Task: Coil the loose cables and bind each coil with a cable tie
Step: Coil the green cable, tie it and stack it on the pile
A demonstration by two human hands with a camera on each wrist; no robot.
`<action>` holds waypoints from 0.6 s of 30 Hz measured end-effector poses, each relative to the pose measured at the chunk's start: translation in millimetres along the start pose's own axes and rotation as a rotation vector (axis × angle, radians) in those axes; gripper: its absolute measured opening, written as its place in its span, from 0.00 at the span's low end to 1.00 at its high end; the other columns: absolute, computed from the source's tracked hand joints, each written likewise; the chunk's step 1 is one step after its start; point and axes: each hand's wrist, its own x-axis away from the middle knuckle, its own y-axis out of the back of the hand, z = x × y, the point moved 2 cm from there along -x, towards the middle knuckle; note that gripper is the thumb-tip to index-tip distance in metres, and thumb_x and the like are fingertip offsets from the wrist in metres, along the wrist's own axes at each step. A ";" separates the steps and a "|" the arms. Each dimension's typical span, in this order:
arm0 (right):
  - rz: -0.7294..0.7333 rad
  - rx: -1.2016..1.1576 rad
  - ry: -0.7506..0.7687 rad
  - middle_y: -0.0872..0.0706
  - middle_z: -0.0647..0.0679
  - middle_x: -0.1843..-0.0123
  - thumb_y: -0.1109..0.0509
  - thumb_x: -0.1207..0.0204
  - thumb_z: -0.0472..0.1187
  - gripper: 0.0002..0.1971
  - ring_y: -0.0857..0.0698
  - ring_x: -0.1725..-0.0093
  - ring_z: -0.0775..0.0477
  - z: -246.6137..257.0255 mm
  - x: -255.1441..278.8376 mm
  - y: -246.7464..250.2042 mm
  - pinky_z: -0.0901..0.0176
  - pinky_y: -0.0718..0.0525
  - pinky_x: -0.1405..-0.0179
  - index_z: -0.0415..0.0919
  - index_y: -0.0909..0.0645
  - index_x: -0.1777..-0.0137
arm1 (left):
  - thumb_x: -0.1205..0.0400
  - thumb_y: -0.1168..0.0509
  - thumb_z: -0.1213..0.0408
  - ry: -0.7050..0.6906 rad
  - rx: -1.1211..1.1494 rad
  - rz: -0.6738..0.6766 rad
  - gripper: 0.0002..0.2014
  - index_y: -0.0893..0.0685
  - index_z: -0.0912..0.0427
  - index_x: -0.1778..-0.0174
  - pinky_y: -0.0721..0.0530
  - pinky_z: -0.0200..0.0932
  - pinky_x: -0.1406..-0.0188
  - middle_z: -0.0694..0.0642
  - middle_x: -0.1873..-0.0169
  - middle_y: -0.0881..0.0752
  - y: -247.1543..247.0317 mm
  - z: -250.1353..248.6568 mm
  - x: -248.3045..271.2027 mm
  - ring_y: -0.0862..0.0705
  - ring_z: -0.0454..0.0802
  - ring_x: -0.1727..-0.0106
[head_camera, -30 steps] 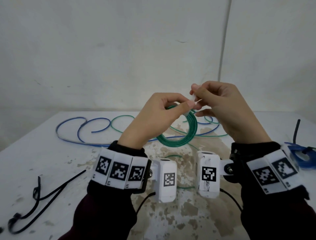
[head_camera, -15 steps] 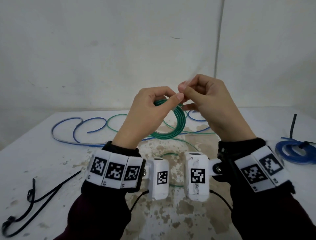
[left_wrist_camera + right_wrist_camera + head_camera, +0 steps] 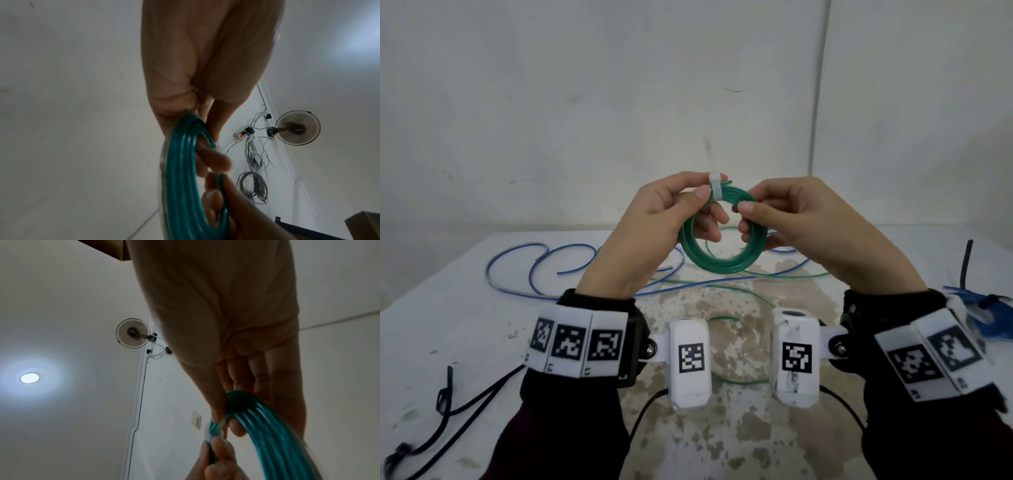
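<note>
A green cable coil hangs upright in the air above the white table, held by both hands. A white cable tie wraps the top of the coil. My left hand pinches the coil just left of the tie, thumb in front. My right hand pinches the coil's upper right side, fingers behind it. The left wrist view shows the green coil running from my left hand's fingers. In the right wrist view the coil and the white tie sit by my thumb.
Loose blue cable and loose green cable lie on the far part of the table. A bound blue coil lies at the right edge. Black cable ties lie front left.
The coil has turned to face me and sits higher. My right hand has left the tie and moved to the coil's right side. The white tie now shows wrapped round the top.
</note>
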 end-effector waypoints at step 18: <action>-0.157 -0.064 0.006 0.12 0.49 0.70 0.31 0.22 0.36 0.04 0.14 0.69 0.56 -8.2 -5.5 8.4 0.65 0.15 0.69 0.36 0.15 0.56 | 0.18 0.37 0.68 0.188 0.010 0.105 0.08 0.16 0.63 0.46 0.13 0.40 0.59 0.59 0.61 0.09 5.7 0.9 7.3 0.09 0.51 0.57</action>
